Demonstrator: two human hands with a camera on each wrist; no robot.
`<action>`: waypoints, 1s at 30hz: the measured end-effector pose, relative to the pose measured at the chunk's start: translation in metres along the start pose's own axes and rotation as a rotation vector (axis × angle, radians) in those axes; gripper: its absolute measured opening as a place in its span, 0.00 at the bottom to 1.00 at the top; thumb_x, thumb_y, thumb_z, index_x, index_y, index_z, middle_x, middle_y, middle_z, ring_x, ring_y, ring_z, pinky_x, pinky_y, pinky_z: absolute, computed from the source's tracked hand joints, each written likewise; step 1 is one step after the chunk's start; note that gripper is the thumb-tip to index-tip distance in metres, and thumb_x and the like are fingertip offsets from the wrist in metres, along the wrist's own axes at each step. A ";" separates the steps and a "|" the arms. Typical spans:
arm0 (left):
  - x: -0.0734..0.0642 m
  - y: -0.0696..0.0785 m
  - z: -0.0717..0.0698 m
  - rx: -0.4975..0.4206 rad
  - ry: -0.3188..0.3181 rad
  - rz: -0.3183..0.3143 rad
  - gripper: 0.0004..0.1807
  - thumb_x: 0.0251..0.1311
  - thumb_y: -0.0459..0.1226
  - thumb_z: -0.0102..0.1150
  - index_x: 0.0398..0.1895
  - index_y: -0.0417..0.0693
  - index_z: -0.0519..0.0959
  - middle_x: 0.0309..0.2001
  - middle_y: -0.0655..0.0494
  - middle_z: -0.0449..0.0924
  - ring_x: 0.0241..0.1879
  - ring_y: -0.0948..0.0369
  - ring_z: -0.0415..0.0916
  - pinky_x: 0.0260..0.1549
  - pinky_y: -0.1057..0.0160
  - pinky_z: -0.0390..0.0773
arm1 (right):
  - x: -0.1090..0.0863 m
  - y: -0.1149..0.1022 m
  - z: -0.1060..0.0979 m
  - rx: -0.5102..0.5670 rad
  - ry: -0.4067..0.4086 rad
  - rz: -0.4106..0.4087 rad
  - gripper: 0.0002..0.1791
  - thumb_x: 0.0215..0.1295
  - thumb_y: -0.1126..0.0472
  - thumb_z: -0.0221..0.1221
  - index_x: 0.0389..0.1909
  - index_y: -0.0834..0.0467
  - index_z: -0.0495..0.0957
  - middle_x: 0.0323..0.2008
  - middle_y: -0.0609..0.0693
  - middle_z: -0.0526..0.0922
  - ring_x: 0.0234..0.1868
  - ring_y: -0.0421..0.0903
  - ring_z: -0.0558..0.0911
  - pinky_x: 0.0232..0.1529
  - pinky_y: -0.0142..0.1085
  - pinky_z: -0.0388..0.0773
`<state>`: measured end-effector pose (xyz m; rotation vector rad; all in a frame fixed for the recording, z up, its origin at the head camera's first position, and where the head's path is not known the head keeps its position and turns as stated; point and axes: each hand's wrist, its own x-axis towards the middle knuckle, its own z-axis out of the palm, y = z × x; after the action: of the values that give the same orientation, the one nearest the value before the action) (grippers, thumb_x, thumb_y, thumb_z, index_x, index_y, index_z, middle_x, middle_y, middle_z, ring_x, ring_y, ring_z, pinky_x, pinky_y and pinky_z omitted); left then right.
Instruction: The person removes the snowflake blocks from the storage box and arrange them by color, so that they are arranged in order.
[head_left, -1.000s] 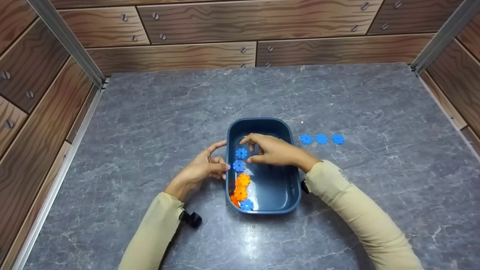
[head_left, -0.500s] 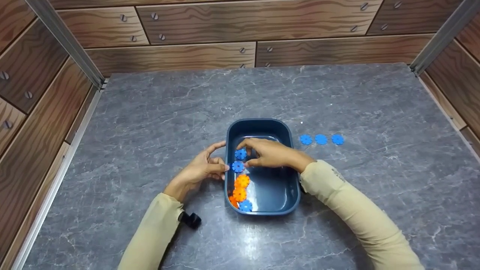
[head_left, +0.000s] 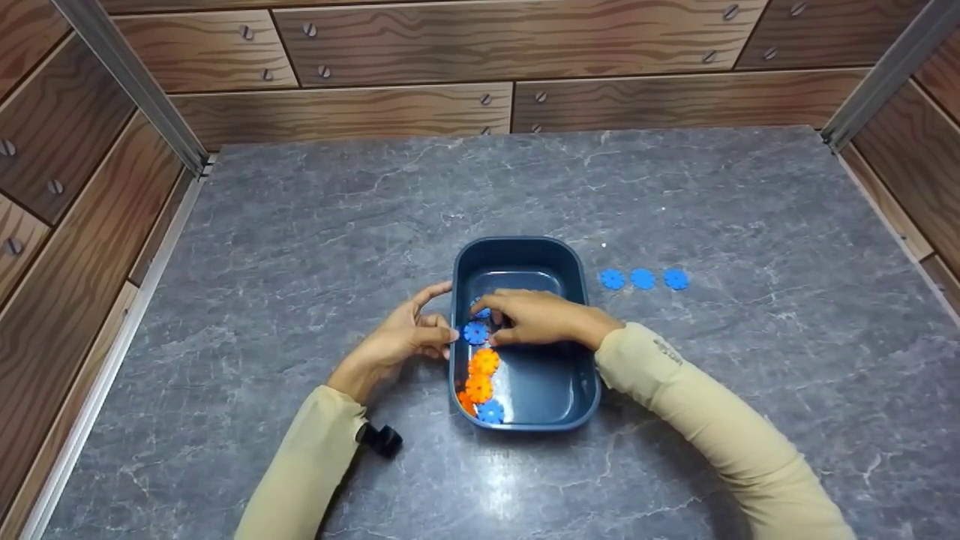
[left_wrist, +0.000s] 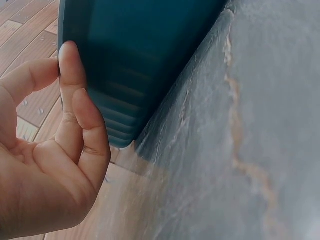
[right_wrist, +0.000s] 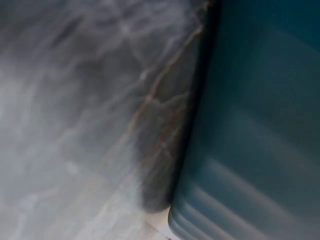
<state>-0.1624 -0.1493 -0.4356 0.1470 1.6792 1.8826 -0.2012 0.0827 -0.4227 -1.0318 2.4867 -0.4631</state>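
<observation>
A dark blue plastic bin (head_left: 525,426) stands in the middle of the table. The left hand (head_left: 409,334) pinches its left rim between thumb and fingers; the left wrist view shows fingertips on the outer wall (left_wrist: 120,60). Reaching over the right wall, the right hand (head_left: 544,319) is inside the bin, thumb and index finger apart around a blue notched disc (head_left: 476,332). Its index finger partly covers another blue disc (head_left: 480,309). Orange notched discs (head_left: 480,388) and one more blue disc (head_left: 491,411) lie along the bin's left side. The right wrist view shows no hand.
On the table right of the bin, three blue discs (head_left: 643,279) lie in a row. The grey marbled table (head_left: 337,202) is bounded by wood-patterned walls (head_left: 405,45). A black wrist-camera mount (head_left: 384,441) sits at the left cuff.
Inside the bin, the right hand has moved slightly left and toward the near side, its index finger now overlapping the upper blue disc. The left hand has kept its place on the rim.
</observation>
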 end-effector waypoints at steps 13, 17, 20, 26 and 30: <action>-0.002 0.003 0.000 0.017 -0.004 0.004 0.44 0.57 0.27 0.58 0.75 0.50 0.49 0.22 0.59 0.78 0.20 0.62 0.77 0.26 0.67 0.78 | 0.002 0.001 0.001 -0.029 -0.016 -0.031 0.27 0.67 0.49 0.58 0.66 0.45 0.69 0.39 0.48 0.75 0.36 0.43 0.73 0.40 0.39 0.71; -0.002 0.002 -0.001 0.015 -0.002 0.002 0.44 0.57 0.26 0.58 0.75 0.50 0.49 0.22 0.59 0.78 0.20 0.62 0.77 0.26 0.67 0.78 | 0.003 0.002 0.001 -0.034 -0.023 -0.032 0.27 0.66 0.49 0.58 0.66 0.45 0.69 0.38 0.49 0.75 0.36 0.43 0.73 0.39 0.38 0.71; -0.002 0.001 -0.001 0.015 -0.001 0.002 0.44 0.57 0.26 0.58 0.75 0.50 0.49 0.23 0.59 0.78 0.21 0.62 0.77 0.26 0.67 0.78 | 0.003 0.001 0.002 -0.038 -0.026 -0.028 0.27 0.66 0.49 0.59 0.66 0.45 0.69 0.39 0.49 0.74 0.36 0.44 0.73 0.39 0.38 0.70; -0.001 0.001 0.000 0.008 0.002 0.004 0.45 0.56 0.26 0.58 0.75 0.51 0.49 0.22 0.59 0.78 0.20 0.62 0.77 0.26 0.67 0.78 | 0.003 0.002 0.003 -0.051 -0.027 -0.027 0.26 0.66 0.50 0.59 0.65 0.46 0.70 0.39 0.48 0.73 0.37 0.44 0.73 0.40 0.39 0.71; -0.001 0.001 0.000 0.007 0.000 0.004 0.45 0.56 0.26 0.58 0.75 0.51 0.49 0.22 0.59 0.78 0.21 0.62 0.77 0.26 0.67 0.78 | 0.002 0.002 0.003 -0.065 -0.024 -0.031 0.26 0.66 0.49 0.59 0.64 0.46 0.70 0.39 0.48 0.73 0.36 0.44 0.73 0.39 0.38 0.71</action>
<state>-0.1618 -0.1499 -0.4346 0.1532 1.6862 1.8795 -0.2025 0.0823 -0.4266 -1.0963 2.4819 -0.3794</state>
